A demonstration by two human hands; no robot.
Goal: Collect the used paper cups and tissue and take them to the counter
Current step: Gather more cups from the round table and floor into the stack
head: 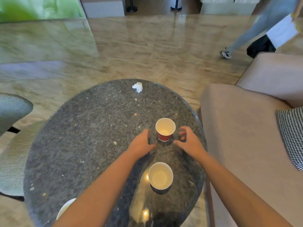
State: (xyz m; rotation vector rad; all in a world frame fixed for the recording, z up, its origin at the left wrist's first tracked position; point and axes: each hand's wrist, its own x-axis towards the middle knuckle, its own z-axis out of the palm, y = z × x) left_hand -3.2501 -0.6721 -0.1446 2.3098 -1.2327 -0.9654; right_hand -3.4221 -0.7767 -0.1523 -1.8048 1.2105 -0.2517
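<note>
Forearms (101,194) past near cup (160,176); red cup (165,129) between left hand (140,143), right hand (189,141)

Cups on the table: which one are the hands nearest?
The red-sided cup, farthest away, between the left hand and right hand. The nearer cup and the half-hidden cup sit behind the wrists.
</note>
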